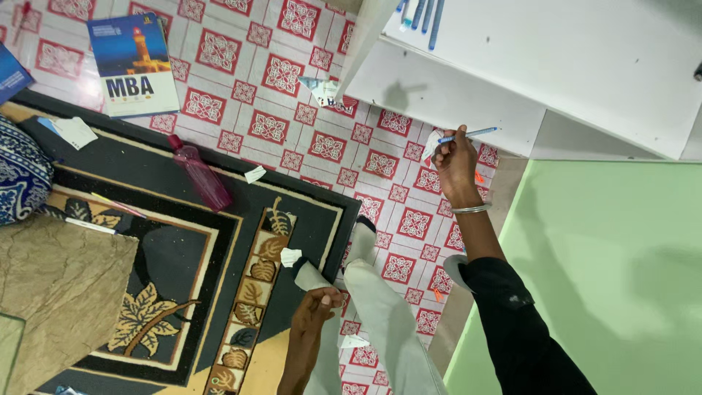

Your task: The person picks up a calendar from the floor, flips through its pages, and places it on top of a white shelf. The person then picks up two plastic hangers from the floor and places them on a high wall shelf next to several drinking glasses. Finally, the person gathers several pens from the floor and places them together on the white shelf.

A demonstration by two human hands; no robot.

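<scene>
1. The white table (585, 66) fills the upper right of the view, with a row of blue pens (420, 13) lying at its far edge.
2. A dark patterned rug (183, 256) with leaf borders covers the lower left of the red-and-white tiled floor (292, 73).
3. A book (133, 64) with a blue cover lies on the tiles near the rug's upper edge.
4. A pink bottle (199, 173) lies on its side across the rug's border, well apart from both hands.
5. The right hand (455, 157), in a black sleeve with a metal bangle at the wrist, is raised just beside the table's lower edge.
6. The left hand (316, 306) hangs low beside the person's light trouser leg; whether its fingers are curled or slack I cannot tell.
7. A blue pen (472, 134) is pinched in the right hand's fingers, its tip pointing toward the table, together with a small scrap of white paper (431, 143).
</scene>
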